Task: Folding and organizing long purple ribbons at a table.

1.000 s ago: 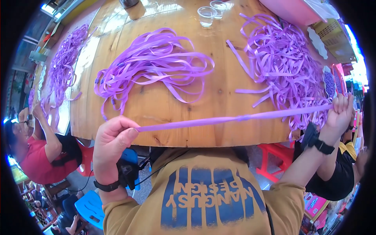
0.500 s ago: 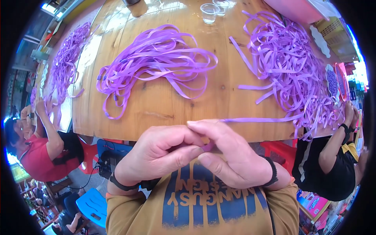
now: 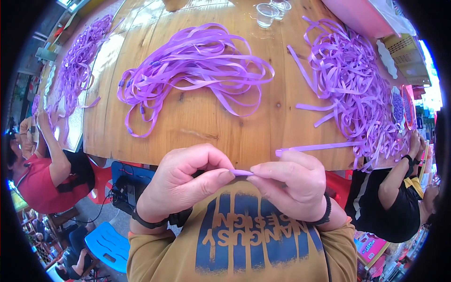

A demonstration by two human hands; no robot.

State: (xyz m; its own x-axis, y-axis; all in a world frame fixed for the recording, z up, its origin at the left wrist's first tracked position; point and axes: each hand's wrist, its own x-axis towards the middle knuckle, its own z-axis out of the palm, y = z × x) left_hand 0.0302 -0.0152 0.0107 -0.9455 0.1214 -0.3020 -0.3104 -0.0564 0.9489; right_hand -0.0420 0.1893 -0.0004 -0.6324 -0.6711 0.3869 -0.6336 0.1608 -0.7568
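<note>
A short stretch of purple ribbon [image 3: 242,173] spans the gap between my hands, just off the near table edge. My left hand [image 3: 195,176] pinches one side of it between thumb and index finger. On the other side, my right hand [image 3: 295,183] holds it with thumb and fingertips. Another ribbon strand [image 3: 324,147] runs from the right-hand pile to just above my right hand; whether it joins the held piece I cannot tell. Ahead of my hands, a bundle of looped purple ribbons [image 3: 202,61] with small darker purple pieces lies on the wooden table [image 3: 188,134].
A tangled ribbon pile [image 3: 347,80] covers the table's right side. Another pile [image 3: 80,66] lies far left. Clear plastic cups [image 3: 267,18] stand at the far edge. People sit on both sides: a red shirt [image 3: 42,185] at left, black clothing [image 3: 385,207] at right. A blue stool [image 3: 108,246] stands lower left.
My hands have drawn apart slightly, and the ribbon between them now shows more clearly. My right hand's fingers have come down into a pinch. The table scene has shifted a little in view.
</note>
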